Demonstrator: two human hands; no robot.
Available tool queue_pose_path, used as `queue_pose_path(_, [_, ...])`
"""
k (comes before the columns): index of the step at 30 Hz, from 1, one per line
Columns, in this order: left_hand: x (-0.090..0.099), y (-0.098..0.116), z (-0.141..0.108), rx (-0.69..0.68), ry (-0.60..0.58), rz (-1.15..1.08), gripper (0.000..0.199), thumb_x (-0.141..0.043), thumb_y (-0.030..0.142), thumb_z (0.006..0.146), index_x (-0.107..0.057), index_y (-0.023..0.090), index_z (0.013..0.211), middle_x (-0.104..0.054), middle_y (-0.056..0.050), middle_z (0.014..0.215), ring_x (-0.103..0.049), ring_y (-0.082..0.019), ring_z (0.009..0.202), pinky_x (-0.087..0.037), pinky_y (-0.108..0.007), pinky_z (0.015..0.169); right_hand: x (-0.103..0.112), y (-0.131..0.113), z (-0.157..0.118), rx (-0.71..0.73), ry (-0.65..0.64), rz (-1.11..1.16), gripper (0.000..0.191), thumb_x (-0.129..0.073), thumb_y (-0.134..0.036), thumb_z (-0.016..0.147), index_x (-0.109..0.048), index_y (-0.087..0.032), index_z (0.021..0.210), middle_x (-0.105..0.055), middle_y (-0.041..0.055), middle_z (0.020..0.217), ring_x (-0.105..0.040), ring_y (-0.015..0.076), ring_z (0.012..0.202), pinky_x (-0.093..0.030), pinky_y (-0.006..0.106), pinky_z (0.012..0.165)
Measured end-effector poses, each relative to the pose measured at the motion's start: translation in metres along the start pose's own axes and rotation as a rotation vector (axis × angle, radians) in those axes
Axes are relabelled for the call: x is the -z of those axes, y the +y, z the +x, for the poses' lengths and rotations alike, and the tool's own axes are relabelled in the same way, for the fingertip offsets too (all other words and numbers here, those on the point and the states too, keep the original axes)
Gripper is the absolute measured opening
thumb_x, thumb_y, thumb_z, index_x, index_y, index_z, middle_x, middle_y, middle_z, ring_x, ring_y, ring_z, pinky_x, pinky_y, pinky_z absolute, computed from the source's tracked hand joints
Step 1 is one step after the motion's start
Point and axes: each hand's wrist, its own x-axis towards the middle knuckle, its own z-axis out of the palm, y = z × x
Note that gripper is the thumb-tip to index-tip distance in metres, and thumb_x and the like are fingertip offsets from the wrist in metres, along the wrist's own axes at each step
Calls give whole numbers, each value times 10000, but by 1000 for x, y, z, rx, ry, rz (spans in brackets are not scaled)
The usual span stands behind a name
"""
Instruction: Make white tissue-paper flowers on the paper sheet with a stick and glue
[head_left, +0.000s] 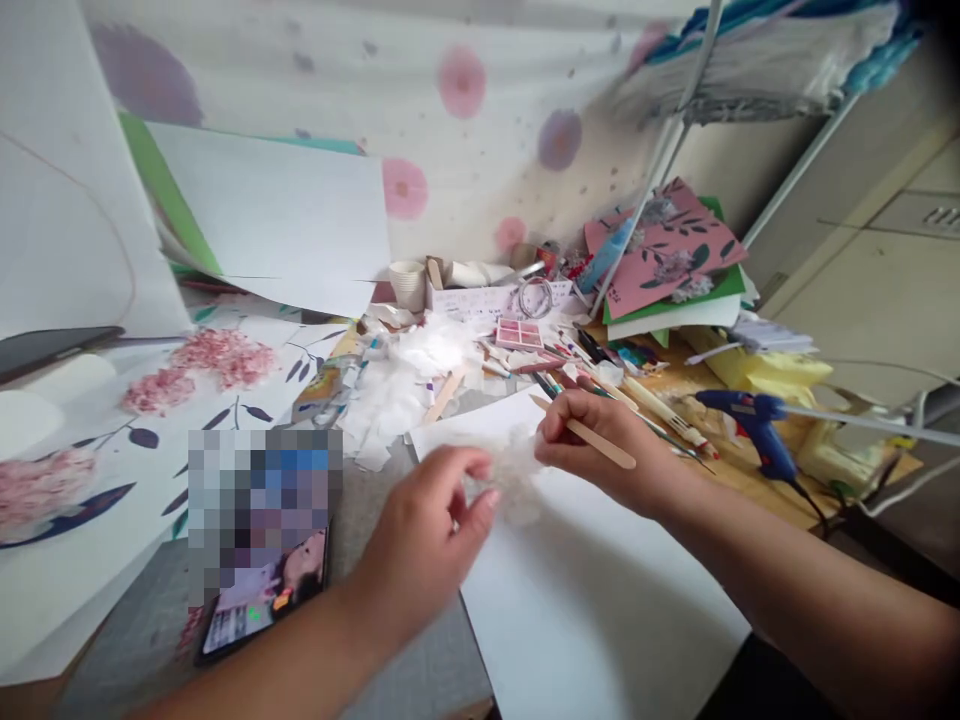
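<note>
The left hand (424, 525) is over the near edge of a white sheet of paper (551, 600), its thumb and forefinger curved toward each other with a gap between their tips, and nothing can be made out in that gap. The right hand (621, 425) has its fingers closed around a flat wooden stick (606, 449), which slants across the hand with both ends sticking out. Between the hands, above or on the sheet, is a thin, see-through white wisp (517, 485); its edge meets the right fingertips, but blur hides whether they pinch it. Just beyond the sheet lies a heap of torn white tissue (435, 350), with a pink paint box (519, 333) beside it. Brushes and pencils are scattered to the right, and farther right a blue glue gun (761, 425) stands near the edge of the desk (801, 500). A phone (259, 595) leans or lies left of the left hand, its upper part blurred out, next to a picture of pink flowers (225, 358).
</note>
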Motion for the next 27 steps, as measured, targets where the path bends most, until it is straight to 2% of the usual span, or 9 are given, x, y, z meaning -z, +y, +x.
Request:
queue_pose_path(2, [0,-3,7,77,-22,-115,319,-522,298,826,-523,191,1127,-520,36,673,-470,-108,550,-413,-239,553,-4,4,-13,-28,-20,107,165,-648,-233,721,-492,-188,747,-496,-56,632,-446,83,547,-360,206,521])
queue_pose_path(5, [-4,-6,13,158,-127,-301,397,-566,343,802,-519,190,1165,-599,-12,842,-468,-93,570,-423,-233,545,-10,10,-18,-41,-60,55,137,-635,-189,716,-499,-184,734,-491,-61,618,-438,79,545,-354,198,520])
queue_pose_path(7, [-8,-7,14,199,-147,-351,350,-583,336,782,-568,181,1095,-617,-37,926,-510,-101,619,-444,-242,572,-13,10,-17,-25,-71,0,129,-632,-180,716,-505,-186,731,-504,-60,619,-448,83,554,-355,196,521])
queue_pose_path(12, [-18,-4,16,201,-162,-379,166,-581,271,758,-626,164,876,-631,-9,766,-576,-139,702,-463,-258,639,-19,8,-21,38,-80,-53,122,-640,-187,733,-518,-181,737,-530,-58,615,-464,83,548,-365,192,513])
queue_pose_path(17, [-24,-5,18,109,-184,-135,107,-514,159,779,-615,180,755,-606,18,703,-547,-123,650,-420,-239,600,-19,13,-37,100,-3,-144,76,-624,-173,766,-577,-176,826,-609,-11,723,-558,111,627,-446,227,589])
queue_pose_path(21, [-25,-9,19,19,-180,52,142,-486,107,802,-591,184,747,-562,30,709,-522,-114,651,-388,-235,604,-7,19,-55,63,123,49,197,-499,-249,900,-556,-186,1078,-656,47,897,-649,142,765,-515,272,698])
queue_pose_path(24, [-25,-11,20,-20,-195,69,157,-478,90,813,-582,187,748,-547,28,728,-521,-116,675,-383,-237,616,1,19,-70,227,145,-27,273,-444,-285,942,-564,-203,1173,-628,30,826,-628,124,715,-508,248,653])
queue_pose_path(27, [-26,-11,21,-8,-187,50,150,-502,86,807,-587,192,744,-547,25,758,-523,-119,694,-380,-238,617,-1,15,-80,466,55,-198,323,-402,-305,959,-584,-165,1186,-574,42,771,-576,125,684,-479,239,597])
